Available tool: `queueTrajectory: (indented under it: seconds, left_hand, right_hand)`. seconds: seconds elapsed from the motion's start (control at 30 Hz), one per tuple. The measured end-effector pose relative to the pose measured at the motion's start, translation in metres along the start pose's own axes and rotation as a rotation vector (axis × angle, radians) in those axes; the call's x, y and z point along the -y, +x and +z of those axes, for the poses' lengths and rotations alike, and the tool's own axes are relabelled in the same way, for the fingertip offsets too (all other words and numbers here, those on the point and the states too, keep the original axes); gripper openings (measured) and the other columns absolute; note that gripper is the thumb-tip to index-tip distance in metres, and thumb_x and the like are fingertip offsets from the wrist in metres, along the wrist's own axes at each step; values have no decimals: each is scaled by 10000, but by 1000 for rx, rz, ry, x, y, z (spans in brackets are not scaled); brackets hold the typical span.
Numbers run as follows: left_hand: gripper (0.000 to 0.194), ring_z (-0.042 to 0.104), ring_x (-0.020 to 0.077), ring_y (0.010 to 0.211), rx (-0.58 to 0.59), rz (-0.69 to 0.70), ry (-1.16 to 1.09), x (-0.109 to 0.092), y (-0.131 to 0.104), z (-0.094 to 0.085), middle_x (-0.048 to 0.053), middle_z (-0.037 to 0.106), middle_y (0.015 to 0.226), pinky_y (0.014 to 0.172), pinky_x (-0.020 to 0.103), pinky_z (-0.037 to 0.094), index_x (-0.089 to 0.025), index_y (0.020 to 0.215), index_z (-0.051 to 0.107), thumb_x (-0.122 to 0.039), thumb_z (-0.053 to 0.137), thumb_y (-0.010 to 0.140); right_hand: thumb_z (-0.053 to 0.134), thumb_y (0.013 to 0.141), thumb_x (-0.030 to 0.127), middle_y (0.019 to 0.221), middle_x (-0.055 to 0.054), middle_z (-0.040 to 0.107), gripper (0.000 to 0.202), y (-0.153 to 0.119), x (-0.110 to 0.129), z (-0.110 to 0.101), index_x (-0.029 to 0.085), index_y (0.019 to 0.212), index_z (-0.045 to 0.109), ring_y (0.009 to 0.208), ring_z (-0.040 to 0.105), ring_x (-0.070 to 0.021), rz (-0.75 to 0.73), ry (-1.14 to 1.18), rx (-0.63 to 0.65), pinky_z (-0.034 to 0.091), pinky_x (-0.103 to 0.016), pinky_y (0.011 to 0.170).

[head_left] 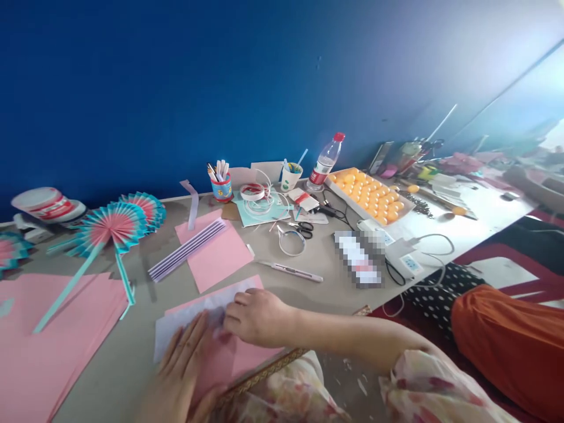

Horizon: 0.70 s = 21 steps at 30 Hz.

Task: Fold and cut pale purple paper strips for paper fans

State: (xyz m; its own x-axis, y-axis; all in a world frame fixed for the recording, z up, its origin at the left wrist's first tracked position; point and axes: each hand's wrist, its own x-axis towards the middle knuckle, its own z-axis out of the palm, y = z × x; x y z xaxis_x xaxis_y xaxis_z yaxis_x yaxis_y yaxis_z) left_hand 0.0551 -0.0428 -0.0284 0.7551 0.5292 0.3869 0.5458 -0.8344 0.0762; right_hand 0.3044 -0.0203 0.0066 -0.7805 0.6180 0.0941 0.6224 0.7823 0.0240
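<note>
A lavender sheet of paper [165, 335] lies over a pink sheet [253, 355] at the table's front edge. My left hand [187, 352] presses down on the lavender paper, its fingers stretched out and partly blurred. Curled fingers of my right hand [255, 317] are closed at the same paper's edge, the fingertips partly hidden. Just beyond, a pleated lavender paper strip [187, 249] rests on another pink sheet [218, 264]. A craft knife [295, 271] lies to the right of that sheet.
Teal-and-pink paper fans [110, 226] and a pink paper stack [66, 346] occupy the left. Farther back are a pen cup [221, 187], scissors [302, 228], a water bottle [325, 164] and a box of orange balls [368, 194]. A person in orange [506, 346] sits right.
</note>
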Motion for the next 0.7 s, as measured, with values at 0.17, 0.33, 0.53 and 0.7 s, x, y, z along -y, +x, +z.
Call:
queueTrajectory:
  seconds: [0.17, 0.33, 0.53, 0.7]
  left_hand:
    - [236, 613, 180, 1190, -102, -213, -337, -16, -3, -26, 62, 640, 1289, 953, 240, 517, -235, 1189, 601, -236, 525, 965]
    - [233, 686, 163, 1000, 153, -543, -874, -33, 9, -39, 44, 706, 1117, 863, 238, 572, -244, 1083, 645, -356, 451, 1019]
    - [402, 658, 179, 882, 100, -825, -1254, -33, 31, -30, 48, 684, 963, 791, 278, 563, -189, 1132, 619, -532, 466, 989]
    - [407, 454, 109, 618, -39, -856, -1111, -22, 40, -28, -24, 470, 655, 567, 218, 392, -179, 729, 488, -448, 425, 1028]
  right_hand:
    - [474, 969, 190, 830, -54, 622, 172, 8, -4, 5, 180, 842, 589, 723, 531, -193, -63, -23, 9, 357, -307, 559]
    - [527, 917, 165, 777, -53, 616, 110, 9, -10, 8, 176, 827, 590, 709, 527, -192, -14, 17, -28, 356, -312, 587]
    - [484, 934, 204, 743, -37, 582, 184, 7, 7, -3, 191, 767, 561, 700, 505, -175, 65, 181, -248, 352, -311, 611]
    - [451, 979, 171, 779, -37, 624, 205, 8, 25, -22, 181, 842, 603, 725, 554, -165, -28, 305, -355, 434, -301, 653]
